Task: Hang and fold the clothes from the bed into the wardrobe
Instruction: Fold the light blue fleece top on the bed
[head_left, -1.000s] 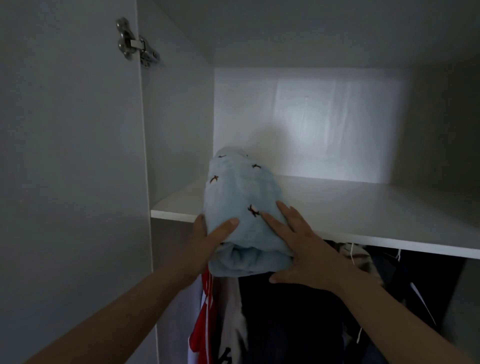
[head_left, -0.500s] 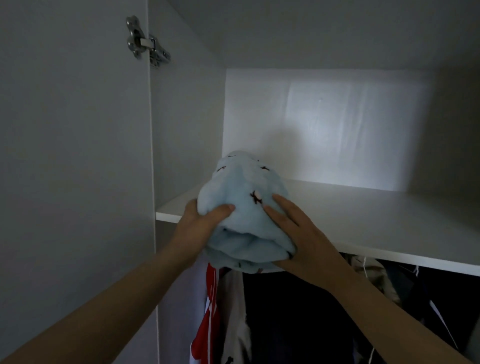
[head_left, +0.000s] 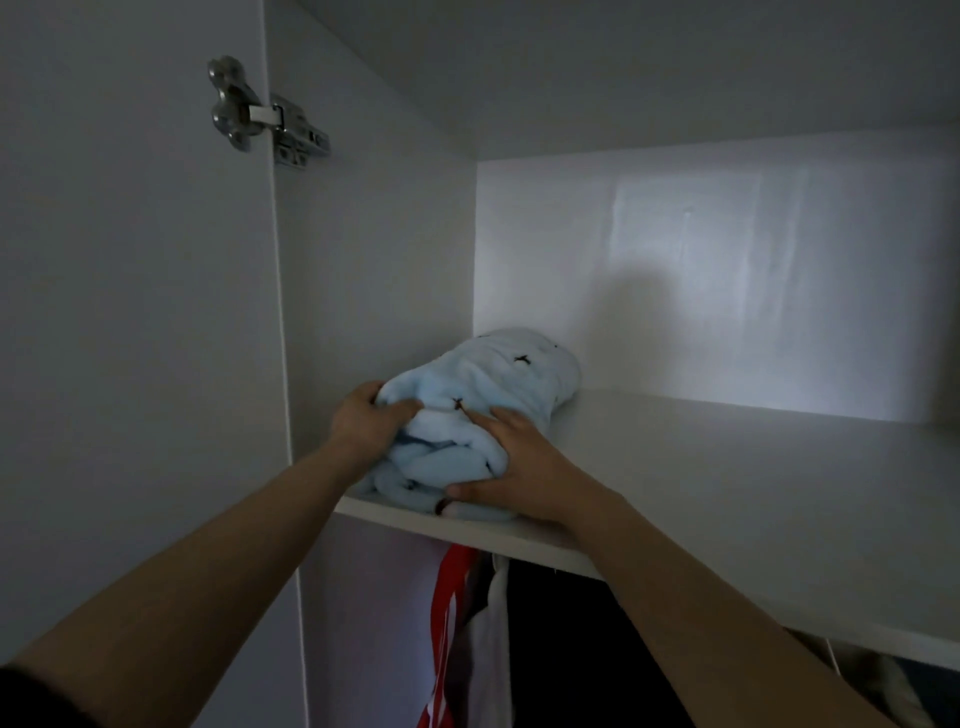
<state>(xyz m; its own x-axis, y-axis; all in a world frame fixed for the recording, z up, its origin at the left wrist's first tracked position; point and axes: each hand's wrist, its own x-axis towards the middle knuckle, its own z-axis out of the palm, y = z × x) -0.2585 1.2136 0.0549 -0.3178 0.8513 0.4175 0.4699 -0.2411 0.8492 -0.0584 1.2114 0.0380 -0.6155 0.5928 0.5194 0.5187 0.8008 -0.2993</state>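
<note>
You have the folded pale blue garment (head_left: 483, 415) lying on the wardrobe's upper shelf (head_left: 727, 493), tucked toward the shelf's left end, close to the side wall and with its near edge right at the shelf's front lip. That spot makes sense: the wall gives the bundle something to rest against, and the rest of the shelf to its right is left bare for more folded pieces.

Your left hand (head_left: 363, 421) is curled around the bundle's left side, fingers bunched into the soft fabric, so it is gripping rather than resting. Your right hand (head_left: 511, 467) lies flat on the right side with fingers spread over the top layers and the thumb hooked under the front fold (that pinch seems to be what keeps the layers from sliding apart). Holding from both sides like this keeps a plush, slippery fold in one piece while it settles.

Below the shelf, hung clothes (head_left: 467, 623) are visible, a red-and-white one nearest the shelf's left end and dark ones beside it.

My judgement: the bundle sits too near the lip, so nudge it deeper before you let go.
</note>
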